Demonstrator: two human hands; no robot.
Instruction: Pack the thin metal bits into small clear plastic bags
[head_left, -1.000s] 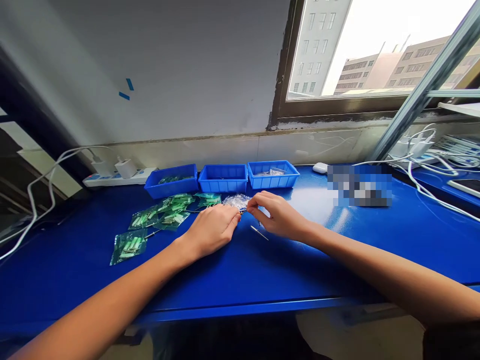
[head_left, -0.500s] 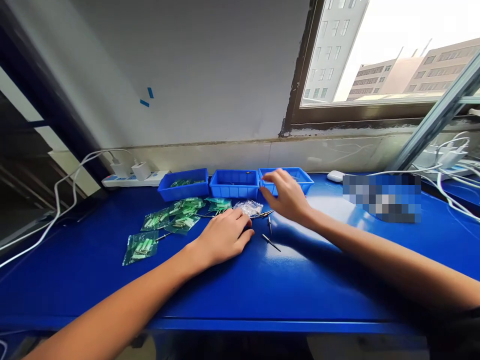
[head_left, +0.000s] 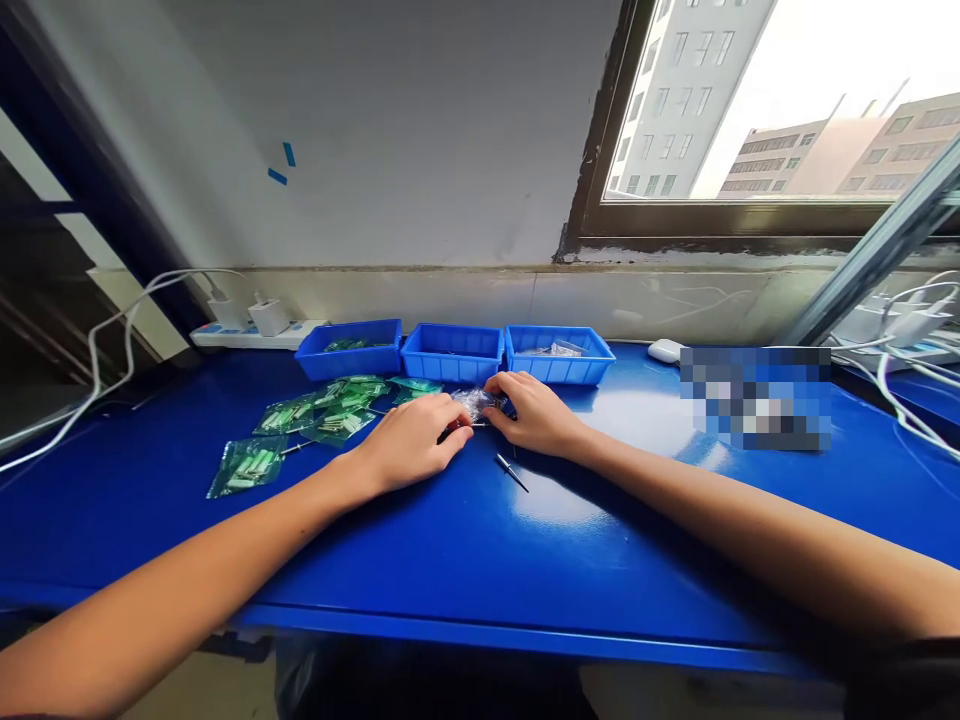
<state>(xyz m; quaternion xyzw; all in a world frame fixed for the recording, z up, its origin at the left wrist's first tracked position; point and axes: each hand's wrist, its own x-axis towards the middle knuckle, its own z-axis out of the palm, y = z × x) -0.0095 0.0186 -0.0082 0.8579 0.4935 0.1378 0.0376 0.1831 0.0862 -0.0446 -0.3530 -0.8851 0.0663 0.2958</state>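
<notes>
Across the blue bench point(head_left: 435, 570), three blue trays point(head_left: 453, 370) stood lined up near the wall! Up front, left hand point(head_left: 414, 438) and right hand point(head_left: 541, 415) faced off, fingers on both half curled; whether they gripped anything, I couldn't tell. Green bags point(head_left: 346, 408) spread leftward, a clear bag point(head_left: 471, 402) sat between the fingertips, and nearer lay one slim metal pin point(head_left: 512, 474).

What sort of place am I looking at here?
Most likely a small-parts workbench, perhaps in a workshop or factory. What suggests it: a glossy blue table, three rectangular blue plastic bins lined up toward its back, and translucent green plastic packets of small, slim pieces.
</notes>
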